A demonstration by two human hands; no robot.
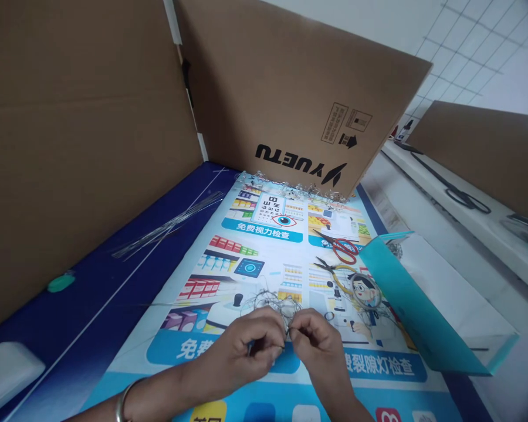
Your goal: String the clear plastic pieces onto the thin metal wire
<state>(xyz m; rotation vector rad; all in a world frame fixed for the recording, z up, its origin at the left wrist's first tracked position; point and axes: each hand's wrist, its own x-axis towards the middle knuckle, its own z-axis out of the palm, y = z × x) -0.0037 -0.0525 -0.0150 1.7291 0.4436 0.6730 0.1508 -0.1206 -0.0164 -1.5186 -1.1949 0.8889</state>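
Over the printed mat, my left hand (255, 340) and my right hand (312, 340) are close together, thumbs and fingertips pinched. Both grip a thin wire piece (286, 308) whose looped, tangled strands rise above the fingertips. Its exact form is hard to make out. To the right of my hands lie yellow-handled pliers (341, 281), jaws apart, with a round coil of wire (366, 293) beside them. Farther back are red-handled scissors (345, 251), blades slightly parted.
Cardboard panels (290, 88) wall off the left and back. Several twisted wire pieces (299, 192) line the back panel's foot. A bundle of straight wires (171, 225) lies on the blue surface at left. A teal box (413, 310) stands at right. A green lump (61, 283) sits at left.
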